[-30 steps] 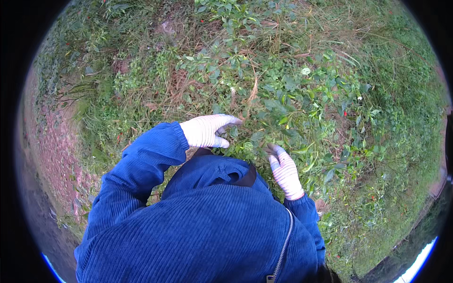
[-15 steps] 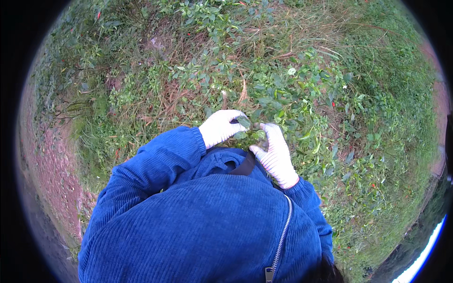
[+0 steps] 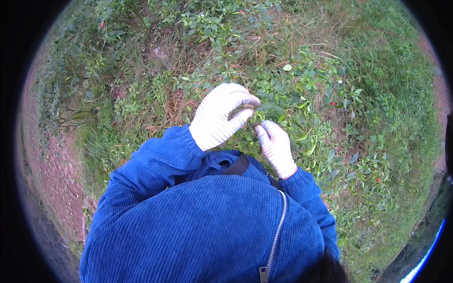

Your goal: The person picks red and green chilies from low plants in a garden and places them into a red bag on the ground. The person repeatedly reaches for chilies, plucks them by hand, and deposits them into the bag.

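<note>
Both my hands wear white ribbed gloves and are close together over low green pepper plants (image 3: pixel 309 113). My left hand (image 3: pixel 221 115) curls its fingers toward its thumb, the tips almost meeting beside some leaves. Whatever is between these tips is too small to make out. Just below and to the right, my right hand (image 3: pixel 277 147) pinches thumb and forefinger together, close to the left thumb. What the pinch holds, if anything, cannot be made out. A few slender green peppers (image 3: pixel 312 147) hang among the leaves right of my right hand.
Red peppers (image 3: pixel 332 103) dot the plants around. Dry grass (image 3: pixel 177 111) lies beyond my left hand, and a white flower or pale leaf (image 3: pixel 287 68) shows farther off. Bare reddish soil (image 3: pixel 59 184) runs along the left. A dark strap (image 3: pixel 238 165) crosses my blue jacket (image 3: pixel 203 226).
My left hand has risen a little and turned, its fingers now arching over the thumb. The leaf at its fingertips no longer shows there. My right hand has closed its thumb toward its forefinger.
</note>
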